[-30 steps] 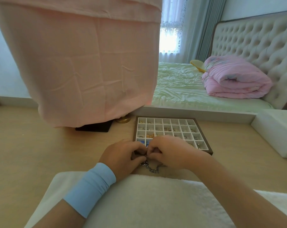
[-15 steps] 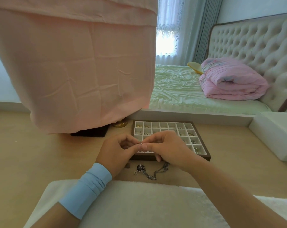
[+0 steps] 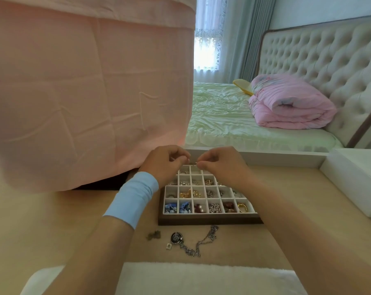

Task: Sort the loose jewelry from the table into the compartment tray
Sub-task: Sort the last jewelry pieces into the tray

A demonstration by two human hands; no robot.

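Both hands are up over the far rows of the compartment tray (image 3: 210, 220). The left hand (image 3: 165, 165) and the right hand (image 3: 220, 167) each have fingers curled, thumb and forefinger tips closed on a small piece (image 3: 194, 163) held between them, too tiny to call as ring or earring. Down in the tray, plenty is sorted: the near row carries blue beads, red and pink ones and a gold ring. The rows behind show gold and silver bits, though a few cells look bare. Out on the bench (image 3: 52, 220), just in front of the tray's near wall, lie a silver chain (image 3: 201, 241), a round pendant (image 3: 176, 238) seemingly at its end, a little square charm (image 3: 169, 246) beside that, and a small dark trinket (image 3: 153, 235) further left. I'd judge it well past halfway: this piece to drop in, then those few stragglers.
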